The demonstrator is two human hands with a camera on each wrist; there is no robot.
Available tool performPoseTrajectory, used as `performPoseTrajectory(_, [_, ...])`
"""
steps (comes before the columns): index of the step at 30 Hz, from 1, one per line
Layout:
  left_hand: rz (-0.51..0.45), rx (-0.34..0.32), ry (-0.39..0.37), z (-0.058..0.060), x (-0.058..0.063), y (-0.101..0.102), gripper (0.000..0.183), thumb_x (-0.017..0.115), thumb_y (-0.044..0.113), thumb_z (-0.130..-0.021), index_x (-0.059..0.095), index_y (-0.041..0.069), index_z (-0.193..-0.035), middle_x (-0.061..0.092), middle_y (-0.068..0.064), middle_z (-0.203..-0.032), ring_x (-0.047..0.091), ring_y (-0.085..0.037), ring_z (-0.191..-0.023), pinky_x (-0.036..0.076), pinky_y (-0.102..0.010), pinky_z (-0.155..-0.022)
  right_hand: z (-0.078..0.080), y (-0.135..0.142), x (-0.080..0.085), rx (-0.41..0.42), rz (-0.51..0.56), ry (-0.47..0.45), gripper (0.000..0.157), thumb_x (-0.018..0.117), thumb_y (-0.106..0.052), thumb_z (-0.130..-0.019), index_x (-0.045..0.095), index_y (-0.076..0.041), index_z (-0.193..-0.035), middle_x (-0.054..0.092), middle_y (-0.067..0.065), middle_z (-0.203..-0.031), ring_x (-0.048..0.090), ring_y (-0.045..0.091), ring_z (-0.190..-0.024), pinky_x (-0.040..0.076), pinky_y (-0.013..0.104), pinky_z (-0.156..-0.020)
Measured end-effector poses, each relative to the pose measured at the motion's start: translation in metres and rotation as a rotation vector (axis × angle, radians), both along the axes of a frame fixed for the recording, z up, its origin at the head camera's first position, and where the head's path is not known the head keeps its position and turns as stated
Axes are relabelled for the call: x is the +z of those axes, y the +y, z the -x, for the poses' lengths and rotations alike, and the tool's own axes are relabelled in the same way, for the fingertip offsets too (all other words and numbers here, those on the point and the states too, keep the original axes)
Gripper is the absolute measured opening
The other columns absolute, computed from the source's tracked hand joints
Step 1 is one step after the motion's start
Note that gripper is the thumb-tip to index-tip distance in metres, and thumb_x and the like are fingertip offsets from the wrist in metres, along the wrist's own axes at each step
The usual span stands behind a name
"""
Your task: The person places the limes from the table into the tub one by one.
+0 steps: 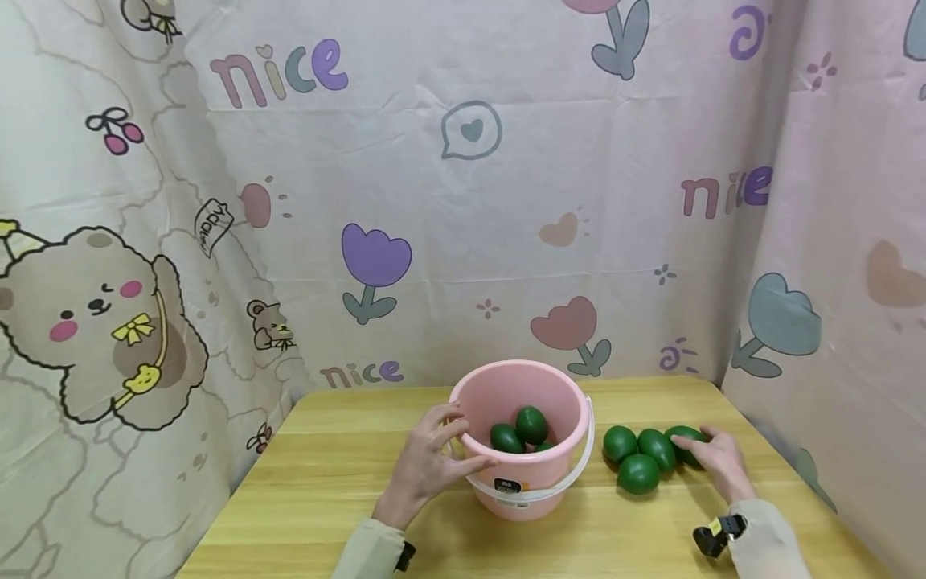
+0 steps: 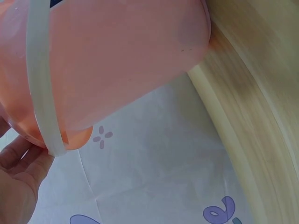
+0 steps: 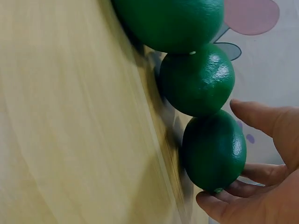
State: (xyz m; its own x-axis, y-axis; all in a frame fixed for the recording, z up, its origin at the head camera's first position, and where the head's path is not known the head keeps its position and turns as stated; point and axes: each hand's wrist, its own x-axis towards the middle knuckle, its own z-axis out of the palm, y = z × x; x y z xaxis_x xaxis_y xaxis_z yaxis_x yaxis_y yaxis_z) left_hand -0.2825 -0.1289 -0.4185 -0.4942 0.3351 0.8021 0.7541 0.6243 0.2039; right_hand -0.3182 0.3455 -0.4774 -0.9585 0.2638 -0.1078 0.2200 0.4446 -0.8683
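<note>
A pink bucket (image 1: 521, 474) with a white handle stands on the table, several glossy green limes (image 1: 531, 425) inside it. My left hand (image 1: 427, 458) holds its left rim, thumb at the front and fingers along the side; in the left wrist view the fingers (image 2: 37, 165) are at the rim beside the handle. To the right of the bucket, several more limes (image 1: 638, 474) lie clustered together. Around the rightmost lime (image 3: 215, 151) my right hand (image 1: 716, 460) is spread, with the thumb over its upper end and the fingertips at its stem end.
The wooden table (image 1: 325, 482) ends at a printed cloth curtain (image 1: 434, 241) hanging behind it and along both sides. The white bucket handle (image 1: 571, 478) hangs down across the bucket's front right. Small black devices (image 1: 712, 540) are strapped at the wrists.
</note>
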Motion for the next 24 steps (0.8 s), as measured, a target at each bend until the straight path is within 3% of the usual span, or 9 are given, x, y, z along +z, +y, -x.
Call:
performPoseTrajectory(13, [-0.003, -0.012, 0.007, 0.0003, 0.0015, 0.0013, 0.054, 0.081, 0.06, -0.068, 0.074, 0.014, -0.095, 0.064, -0.007, -0.118, 0.062, -0.026, -0.114, 0.06, -0.037, -0.09, 0.0005, 0.0018, -0.007, -0.054, 0.013, 0.009, 0.092, 0.066, -0.037, -0.091, 0.015, 0.014, -0.148, 0.019, 0.043, -0.147, 0.028, 0.054, -0.131, 0.031, 0.063, -0.112])
performPoseTrajectory(24, [0.0, -0.006, 0.001, 0.0007, 0.0005, 0.0013, 0.054, 0.082, 0.059, -0.067, 0.074, 0.014, -0.095, 0.064, -0.005, -0.118, 0.062, -0.023, -0.113, 0.06, -0.035, -0.089, -0.0012, -0.0033, -0.0005, -0.149, -0.012, 0.047, 0.09, 0.068, -0.042, -0.088, 0.025, 0.01, -0.148, 0.025, 0.039, -0.148, 0.031, 0.052, -0.132, 0.03, 0.063, -0.111])
